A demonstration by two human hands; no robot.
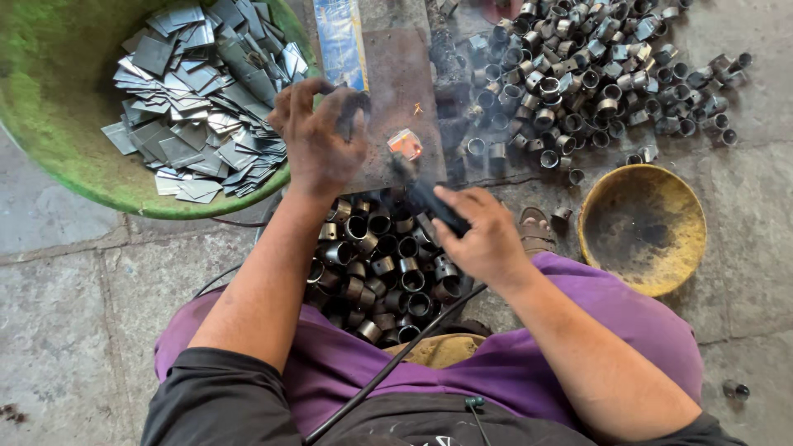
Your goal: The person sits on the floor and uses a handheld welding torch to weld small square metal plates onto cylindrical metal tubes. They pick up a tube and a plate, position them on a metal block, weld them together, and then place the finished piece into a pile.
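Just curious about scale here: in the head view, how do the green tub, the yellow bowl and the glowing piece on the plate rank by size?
1. green tub, partly cut off
2. yellow bowl
3. glowing piece, smallest

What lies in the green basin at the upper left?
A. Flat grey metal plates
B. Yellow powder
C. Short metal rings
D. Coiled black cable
A: the green basin holds a heap of flat grey metal plates, while the short metal rings lie on the stone floor at the upper right.
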